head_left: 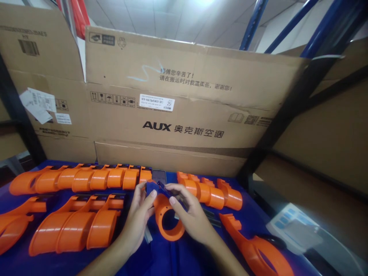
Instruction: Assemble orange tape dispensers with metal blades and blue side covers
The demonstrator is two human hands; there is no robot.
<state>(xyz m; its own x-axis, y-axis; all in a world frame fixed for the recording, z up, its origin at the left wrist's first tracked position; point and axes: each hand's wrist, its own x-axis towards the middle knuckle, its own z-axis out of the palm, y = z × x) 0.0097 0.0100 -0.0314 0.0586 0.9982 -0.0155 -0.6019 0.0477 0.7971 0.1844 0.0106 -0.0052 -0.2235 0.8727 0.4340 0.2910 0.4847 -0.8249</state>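
Between my two hands is an orange ring-shaped part, its round opening facing me. My left hand has its fingers closed on the upper left of the part, around a dark blue piece at its top. From the right, my right hand pinches the same upper area, thumb and fingers near the dark blue piece. Where the blue piece meets the orange part is partly covered by my fingers.
Several orange parts stand in rows on the blue surface at left, others at right. A phone lies behind my hands. Cardboard walls the back. A clear plastic bag is at right.
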